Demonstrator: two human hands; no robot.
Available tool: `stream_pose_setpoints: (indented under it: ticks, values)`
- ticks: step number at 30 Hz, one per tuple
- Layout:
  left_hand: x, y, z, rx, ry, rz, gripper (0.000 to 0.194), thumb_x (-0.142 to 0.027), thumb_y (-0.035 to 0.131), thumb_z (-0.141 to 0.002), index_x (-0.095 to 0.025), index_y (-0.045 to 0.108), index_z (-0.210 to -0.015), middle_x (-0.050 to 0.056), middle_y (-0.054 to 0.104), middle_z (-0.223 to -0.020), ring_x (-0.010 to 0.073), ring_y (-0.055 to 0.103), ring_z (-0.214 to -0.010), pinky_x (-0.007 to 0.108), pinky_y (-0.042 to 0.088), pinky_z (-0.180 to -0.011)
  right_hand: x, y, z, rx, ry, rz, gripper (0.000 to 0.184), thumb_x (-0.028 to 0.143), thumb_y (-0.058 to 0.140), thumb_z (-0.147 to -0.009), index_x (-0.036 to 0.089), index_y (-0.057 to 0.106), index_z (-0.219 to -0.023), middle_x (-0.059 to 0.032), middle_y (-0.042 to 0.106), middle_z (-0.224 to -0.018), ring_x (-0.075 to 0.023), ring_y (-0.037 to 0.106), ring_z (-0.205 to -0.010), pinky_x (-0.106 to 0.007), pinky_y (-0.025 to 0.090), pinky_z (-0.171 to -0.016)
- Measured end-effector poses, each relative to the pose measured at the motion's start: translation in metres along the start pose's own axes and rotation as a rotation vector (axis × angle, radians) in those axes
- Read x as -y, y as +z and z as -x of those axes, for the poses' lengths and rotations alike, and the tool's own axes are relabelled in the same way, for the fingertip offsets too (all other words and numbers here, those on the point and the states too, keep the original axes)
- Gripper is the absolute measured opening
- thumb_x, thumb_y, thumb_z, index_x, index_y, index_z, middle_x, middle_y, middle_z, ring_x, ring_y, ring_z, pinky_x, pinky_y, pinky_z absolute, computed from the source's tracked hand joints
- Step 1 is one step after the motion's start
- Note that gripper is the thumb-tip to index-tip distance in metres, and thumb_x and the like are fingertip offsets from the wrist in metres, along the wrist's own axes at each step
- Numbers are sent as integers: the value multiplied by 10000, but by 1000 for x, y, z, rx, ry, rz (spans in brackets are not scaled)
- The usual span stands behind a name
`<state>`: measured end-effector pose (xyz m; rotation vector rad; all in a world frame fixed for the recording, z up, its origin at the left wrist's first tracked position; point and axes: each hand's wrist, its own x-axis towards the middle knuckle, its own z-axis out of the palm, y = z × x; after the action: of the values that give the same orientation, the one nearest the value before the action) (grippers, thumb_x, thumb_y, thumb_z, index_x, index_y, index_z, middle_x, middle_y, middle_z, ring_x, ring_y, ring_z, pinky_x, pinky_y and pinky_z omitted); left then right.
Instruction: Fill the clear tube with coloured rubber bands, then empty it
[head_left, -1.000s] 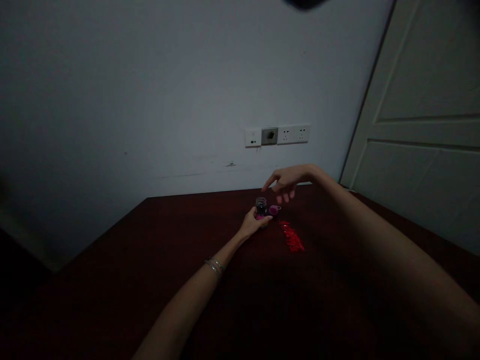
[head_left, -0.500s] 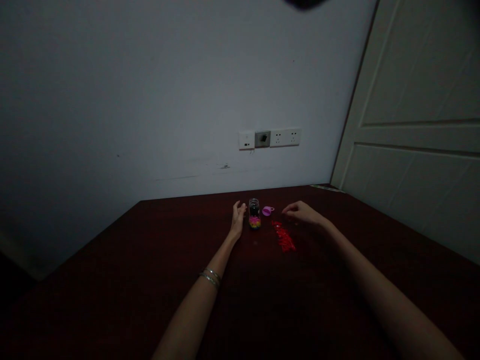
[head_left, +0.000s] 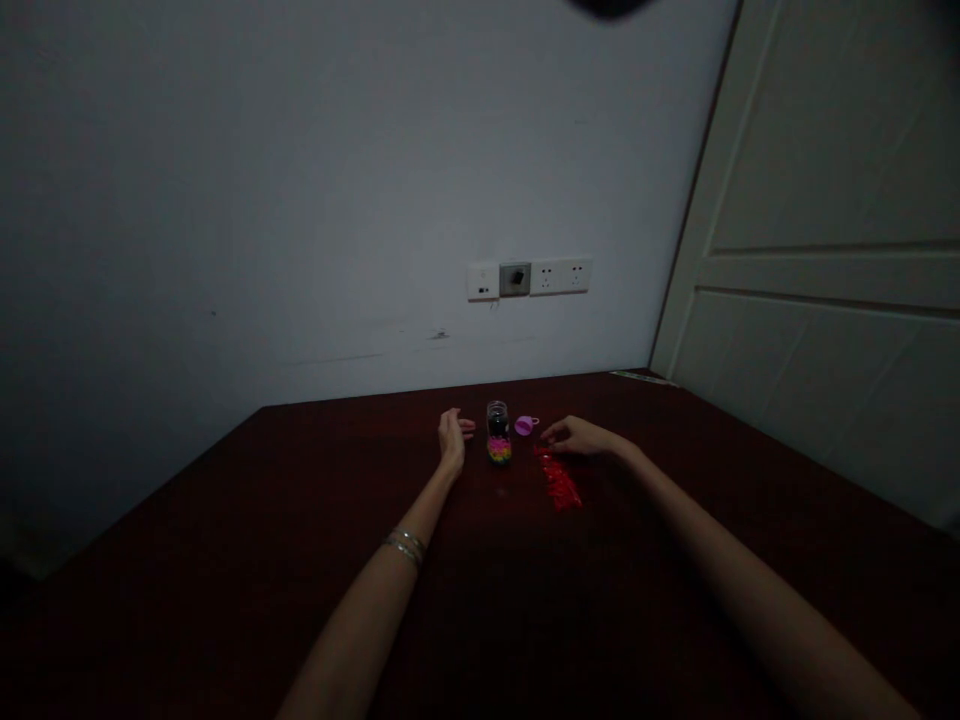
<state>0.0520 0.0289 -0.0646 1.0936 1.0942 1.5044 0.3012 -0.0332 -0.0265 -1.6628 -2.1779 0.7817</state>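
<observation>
The clear jar [head_left: 498, 436] stood upright on the dark red tabletop [head_left: 360, 450], between my two hands, with its mouth uncovered. Coloured bits filled its lower part in bands, yellow and green near the bottom and pink above them. Over the pink it looked dark, and I couldn't tell whether that was more filling or just the gloom showing through the glass. So the filling reached partway up at least, and the jar was not closed. The pink lid [head_left: 524, 426], with its small loop, lay off to the right of the jar, near it but apart. The glossy red pieces [head_left: 560, 482] lay outside the jar in a long patch on the tabletop, on my right hand's side; I couldn't make out whether they were loose or in a clear wrapper.

My left hand [head_left: 452, 440] was just beside the jar, not touching it, its fingers loosely bent and moderately apart, with nothing that I could see in them. My right hand [head_left: 583, 437] was low over the near-wall end of the red patch, fingers curled down and gathered narrowly. Whether the tips touched a red piece, or had one pinched between them, I couldn't tell in that dim light.
</observation>
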Motion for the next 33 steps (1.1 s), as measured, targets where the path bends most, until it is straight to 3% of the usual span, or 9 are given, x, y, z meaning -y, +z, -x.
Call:
stream_pose_setpoints:
  ticks: [5,9,16,25,29,33]
  values:
    - [-1,2,-12,101,-33,-8,260,-345,376,-806,-155,455,-965,-25,535,-505,97,511,-424,177,387,-440,13,-4,-4,63,-27,64,530,306,704,-582,143,635,-1082,-54,649,-951,-172,596,-806,-225,435,-671]
    - [-1,1,-20,118,-31,2,252,-367,370,-812,-154,468,-903,-27,521,-477,88,479,-383,169,364,-406,23,-3,-9,92,-25,153,491,291,717,-556,135,661,-1017,-47,652,-887,-160,594,-751,-206,422,-614]
    - [1,-2,-22,148,-67,39,330,-457,385,-802,-151,492,-862,-13,532,-496,87,481,-393,172,358,-399,31,-2,-14,146,4,156,296,188,675,-579,138,682,-871,-29,670,-742,-146,602,-673,-185,408,-555]
    - [1,-4,-21,164,-67,77,321,-421,392,-789,-125,509,-836,0,530,-498,85,474,-393,178,360,-394,34,3,-14,137,-15,221,202,71,578,-596,102,683,-766,-63,671,-715,-143,604,-664,-174,402,-546]
    - [2,-3,-18,192,-49,62,288,-397,461,-733,-128,534,-810,2,534,-521,85,477,-414,180,358,-395,37,2,-11,140,-28,242,260,15,484,-587,100,680,-736,-60,660,-701,-124,582,-623,-168,391,-529]
    - [-4,-8,-18,316,-67,37,261,-330,546,-665,-127,584,-825,40,592,-635,110,535,-522,188,381,-428,40,0,-7,152,-11,255,255,33,483,-579,106,677,-728,-53,648,-675,-123,560,-592,-177,381,-504]
